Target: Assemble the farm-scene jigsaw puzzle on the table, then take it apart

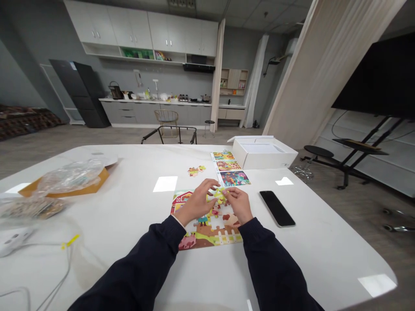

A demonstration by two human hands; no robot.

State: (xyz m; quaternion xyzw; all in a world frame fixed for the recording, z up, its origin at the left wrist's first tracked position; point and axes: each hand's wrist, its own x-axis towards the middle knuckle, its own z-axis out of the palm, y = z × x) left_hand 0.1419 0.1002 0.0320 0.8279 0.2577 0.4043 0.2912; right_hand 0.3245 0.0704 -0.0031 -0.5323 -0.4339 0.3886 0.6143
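Past dark sleeves (136, 263) | pinching yellow-green piece (221, 197) over puzzle (207, 238) in right hand (239, 204) | with left hand (198, 201) close, fingers parted | apart from phone (277, 208), bench (324, 255) edges

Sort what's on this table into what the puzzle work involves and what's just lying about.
Puzzle work:
- part-built puzzle
- loose pieces
- picture sheet, probably for reference
- open white box, possibly the puzzle's

Lying about:
- phone
- cable
- clear plastic bags, apparently; contents unclear
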